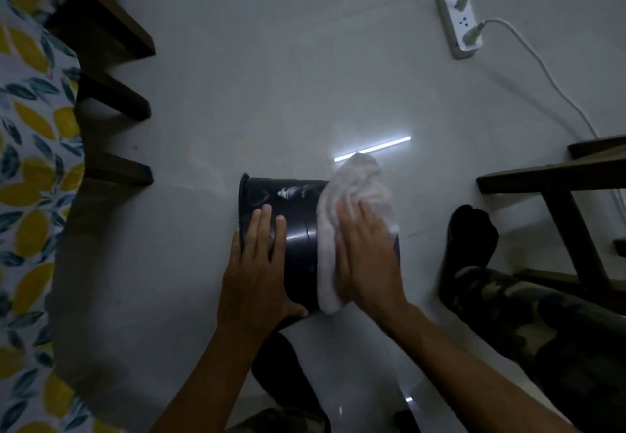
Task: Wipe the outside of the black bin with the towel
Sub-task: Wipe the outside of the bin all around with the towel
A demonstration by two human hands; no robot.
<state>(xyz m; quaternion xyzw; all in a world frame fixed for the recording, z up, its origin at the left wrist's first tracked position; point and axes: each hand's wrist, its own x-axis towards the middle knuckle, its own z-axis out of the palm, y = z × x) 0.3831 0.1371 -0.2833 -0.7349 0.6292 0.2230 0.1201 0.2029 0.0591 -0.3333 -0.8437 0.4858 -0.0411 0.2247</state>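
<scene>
the round black plastic bin [299, 229] lies on its side on the pale glossy tiled floor [271, 77], just below the middle of the frame, so it could roll if the bracing hand eases off while the other pushes across the curve. the crumpled white cloth towel [352, 195] is loosely bunched, and a sliding palm could ride off it and leave bare skin on the plastic, or drag the cloth off the bin's right end onto the floor. a whitish smear shows on the bin's upper side, towards the top of the frame; it looks unwiped and could be missed in this dim light.

the left hand [259, 263] lies flat and open on the bin's left part, near its rim, fingers spread and pointing up the frame, thumb hooked round the lower edge. the right hand [367, 256] presses flat on the towel over the bin's right part, fingers extended, not closed round anything. the two hands sit side by side, apart, with a bare band of bin between them.
</scene>
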